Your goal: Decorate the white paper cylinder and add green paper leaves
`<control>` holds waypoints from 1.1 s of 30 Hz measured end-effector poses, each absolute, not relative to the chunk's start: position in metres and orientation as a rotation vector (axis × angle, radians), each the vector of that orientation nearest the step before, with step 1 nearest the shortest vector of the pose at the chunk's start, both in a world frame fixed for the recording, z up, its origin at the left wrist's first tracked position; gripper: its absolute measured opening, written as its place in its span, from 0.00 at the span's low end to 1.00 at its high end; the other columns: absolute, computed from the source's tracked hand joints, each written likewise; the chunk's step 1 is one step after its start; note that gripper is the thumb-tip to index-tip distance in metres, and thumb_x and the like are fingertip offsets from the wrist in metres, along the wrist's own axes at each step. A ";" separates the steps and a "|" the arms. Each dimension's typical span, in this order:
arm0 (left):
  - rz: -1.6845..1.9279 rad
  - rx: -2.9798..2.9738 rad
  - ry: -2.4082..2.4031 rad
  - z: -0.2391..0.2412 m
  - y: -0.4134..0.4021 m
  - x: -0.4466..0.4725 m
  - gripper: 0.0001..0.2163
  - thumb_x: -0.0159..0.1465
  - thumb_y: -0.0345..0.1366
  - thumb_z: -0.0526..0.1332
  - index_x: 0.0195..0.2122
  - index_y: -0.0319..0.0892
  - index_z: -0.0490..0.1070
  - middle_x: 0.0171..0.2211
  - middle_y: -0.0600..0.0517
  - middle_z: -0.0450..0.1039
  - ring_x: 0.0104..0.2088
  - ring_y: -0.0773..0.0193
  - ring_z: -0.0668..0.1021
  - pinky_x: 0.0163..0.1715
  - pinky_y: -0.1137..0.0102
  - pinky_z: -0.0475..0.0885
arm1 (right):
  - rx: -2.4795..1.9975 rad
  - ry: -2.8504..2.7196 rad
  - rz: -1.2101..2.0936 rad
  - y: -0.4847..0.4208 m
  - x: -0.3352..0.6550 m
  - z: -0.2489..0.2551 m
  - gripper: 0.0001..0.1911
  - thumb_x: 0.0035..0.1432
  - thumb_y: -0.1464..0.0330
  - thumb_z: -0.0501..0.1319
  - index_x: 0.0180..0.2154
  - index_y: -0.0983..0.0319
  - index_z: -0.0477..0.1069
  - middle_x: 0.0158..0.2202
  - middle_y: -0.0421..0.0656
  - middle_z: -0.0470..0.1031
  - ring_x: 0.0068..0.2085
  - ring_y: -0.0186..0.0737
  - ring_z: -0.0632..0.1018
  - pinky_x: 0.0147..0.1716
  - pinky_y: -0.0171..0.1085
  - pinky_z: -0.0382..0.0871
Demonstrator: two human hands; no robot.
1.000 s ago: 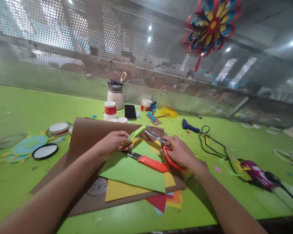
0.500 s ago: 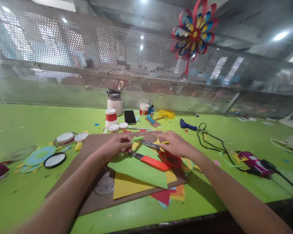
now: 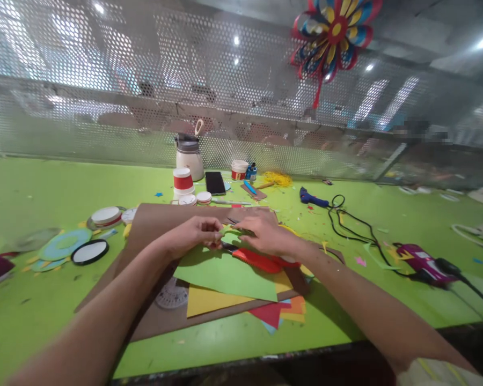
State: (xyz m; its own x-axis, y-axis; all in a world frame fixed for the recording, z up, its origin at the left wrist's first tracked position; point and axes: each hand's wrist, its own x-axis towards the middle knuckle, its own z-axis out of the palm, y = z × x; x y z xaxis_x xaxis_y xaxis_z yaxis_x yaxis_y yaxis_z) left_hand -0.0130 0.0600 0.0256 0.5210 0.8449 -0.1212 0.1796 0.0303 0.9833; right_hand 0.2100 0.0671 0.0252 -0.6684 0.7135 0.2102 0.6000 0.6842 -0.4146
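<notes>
My left hand (image 3: pixel 201 233) is closed in a pinch on a small green paper piece (image 3: pixel 227 229) above the work surface. Close to that piece, my right hand (image 3: pixel 261 235) has its fingers apart; whether they touch the paper is unclear. Scissors lie beneath my right hand, largely covered, with a yellow handle part (image 3: pixel 290 229) showing beside it. A red utility knife (image 3: pixel 255 259) rests on a green paper sheet (image 3: pixel 229 276), blade pointing toward my left hand. Under it lies a yellow sheet (image 3: pixel 213 301) on a brown board (image 3: pixel 153 324).
A clear protractor (image 3: pixel 172 292) is near the board's left side, and coloured papers (image 3: pixel 270 313) stick out below. Left are blue paper rings (image 3: pixel 66 244) and a black-rimmed disc (image 3: pixel 90 252). Behind stand a jug (image 3: pixel 189 160) and phone (image 3: pixel 214 183). A corded blue glue gun (image 3: pixel 313 198) lies right.
My right hand has shifted left off the scissors' handles, its fingers now near the green paper piece. My left hand keeps its pinch. The camera view has tipped slightly upward then down-table items sit higher.
</notes>
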 end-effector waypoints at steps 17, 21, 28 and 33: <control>0.815 1.434 1.080 0.019 0.065 -0.004 0.11 0.54 0.38 0.65 0.37 0.39 0.75 0.20 0.52 0.74 0.24 0.65 0.75 0.23 0.72 0.62 | -1.104 -1.966 1.080 0.045 0.264 0.018 0.22 0.52 0.66 0.65 0.51 0.61 0.72 0.34 0.41 0.76 0.32 0.33 0.74 0.31 0.32 0.69; 0.834 1.495 1.114 0.020 0.063 -0.001 0.07 0.55 0.34 0.61 0.35 0.39 0.74 0.23 0.50 0.75 0.27 0.61 0.77 0.25 0.70 0.64 | -0.915 -1.728 1.363 0.036 0.266 0.031 0.20 0.49 0.69 0.68 0.47 0.58 0.75 0.29 0.37 0.71 0.24 0.26 0.68 0.23 0.29 0.64; 0.848 1.652 1.308 0.016 0.080 -0.020 0.08 0.51 0.37 0.62 0.32 0.40 0.71 0.26 0.51 0.75 0.28 0.62 0.76 0.28 0.69 0.67 | -0.849 -1.518 1.513 0.036 0.267 0.032 0.11 0.44 0.69 0.70 0.34 0.61 0.80 0.21 0.38 0.72 0.22 0.29 0.70 0.20 0.30 0.64; 0.691 1.735 1.503 0.028 0.089 -0.049 0.09 0.46 0.35 0.65 0.29 0.42 0.71 0.20 0.54 0.75 0.23 0.62 0.75 0.25 0.70 0.68 | -0.848 -1.339 1.554 0.047 0.270 0.024 0.11 0.43 0.72 0.70 0.33 0.63 0.80 0.23 0.40 0.74 0.23 0.27 0.71 0.23 0.30 0.66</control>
State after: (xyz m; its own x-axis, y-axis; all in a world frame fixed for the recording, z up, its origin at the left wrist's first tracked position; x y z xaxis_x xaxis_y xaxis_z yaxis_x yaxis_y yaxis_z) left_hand -0.0485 0.0891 0.0281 0.1735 0.9828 -0.0632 0.5923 -0.0528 0.8040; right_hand 0.2696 0.0465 0.0238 -0.3703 0.9275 0.0512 -0.1879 -0.0208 -0.9820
